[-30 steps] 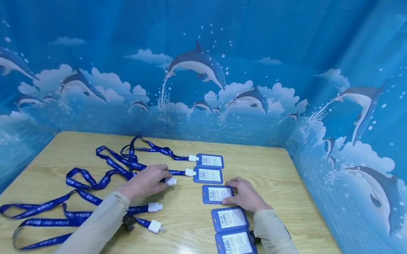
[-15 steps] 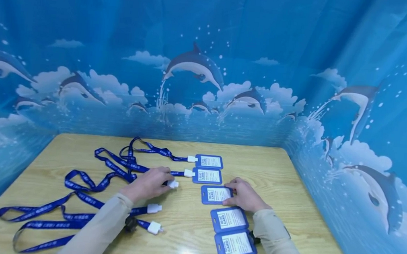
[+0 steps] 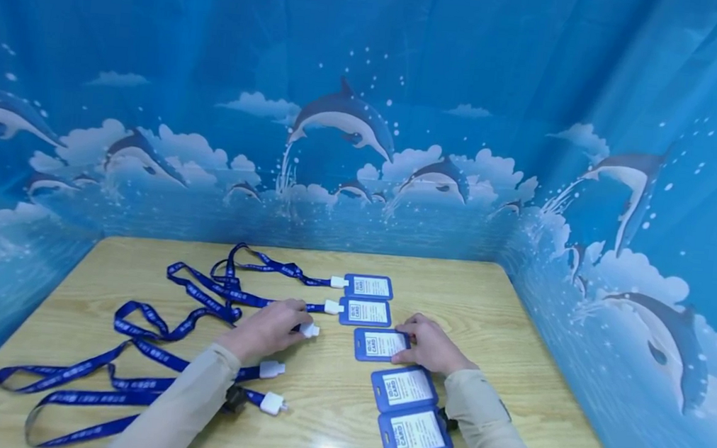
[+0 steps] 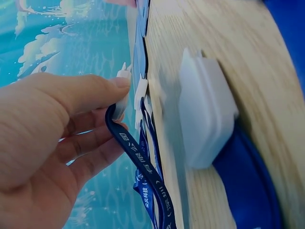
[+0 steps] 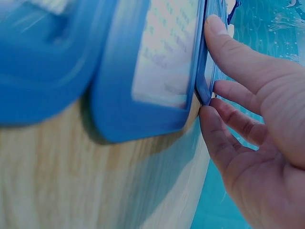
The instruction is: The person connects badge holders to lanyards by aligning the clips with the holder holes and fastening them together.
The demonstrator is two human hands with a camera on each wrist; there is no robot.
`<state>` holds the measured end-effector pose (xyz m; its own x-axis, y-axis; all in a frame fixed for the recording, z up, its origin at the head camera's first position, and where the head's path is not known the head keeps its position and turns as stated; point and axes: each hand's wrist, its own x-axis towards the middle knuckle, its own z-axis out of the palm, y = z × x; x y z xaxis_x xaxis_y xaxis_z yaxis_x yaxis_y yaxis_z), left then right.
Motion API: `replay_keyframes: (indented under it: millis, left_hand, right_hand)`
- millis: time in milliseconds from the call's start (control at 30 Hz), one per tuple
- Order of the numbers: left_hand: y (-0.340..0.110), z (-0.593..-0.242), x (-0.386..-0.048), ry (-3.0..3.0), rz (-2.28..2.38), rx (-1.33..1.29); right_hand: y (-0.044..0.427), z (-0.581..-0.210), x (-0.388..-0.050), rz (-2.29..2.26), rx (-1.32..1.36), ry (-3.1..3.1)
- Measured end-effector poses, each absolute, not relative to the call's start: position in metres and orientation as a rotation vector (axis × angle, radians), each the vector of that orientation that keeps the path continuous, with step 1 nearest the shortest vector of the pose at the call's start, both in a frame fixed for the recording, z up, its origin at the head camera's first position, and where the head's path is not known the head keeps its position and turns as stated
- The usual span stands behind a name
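Pinching white clip (image 3: 309, 330) with left hand (image 3: 267, 331); gripping badge holder (image 3: 373, 344) by its right end with right hand (image 3: 434, 346), between two clipped holders (image 3: 366, 312) and two loose ones (image 3: 415, 434); apparently aligning for joining; likely needing clip brought to holder next

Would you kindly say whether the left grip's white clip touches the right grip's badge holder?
Apart: the head view shows wooden tabletop between the white clip and the badge holder.

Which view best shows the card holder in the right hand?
The head view: the card holder shows its face and slot, with only one end partly covered by the right hand. The right wrist view shows it nearly edge-on; in the left wrist view I can't single it out.
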<state>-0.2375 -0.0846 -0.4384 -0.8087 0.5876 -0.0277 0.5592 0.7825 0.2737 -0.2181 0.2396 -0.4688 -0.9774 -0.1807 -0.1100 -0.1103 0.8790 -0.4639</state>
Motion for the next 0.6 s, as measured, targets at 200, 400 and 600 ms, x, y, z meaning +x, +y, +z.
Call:
replay_keyframes:
  millis: [200, 400, 600]
  left_hand:
    - [-0.0832, -0.4407, -0.2363, 2.869, 0.401, 0.945]
    - [-0.0809, -0.4434, -0.2373, 2.876, 0.404, 0.956]
    - [-0.0781, -0.4447, -0.2375, 2.871, 0.415, 0.962]
  right_hand:
    - [0.2374, -0.4691, -0.2191, -0.688, -0.205, 2.893]
    - [0.2368, -0.4703, -0.2198, -0.687, -0.182, 2.887]
    - [0.2361, -0.4702, -0.2194, -0.688, -0.194, 2.886]
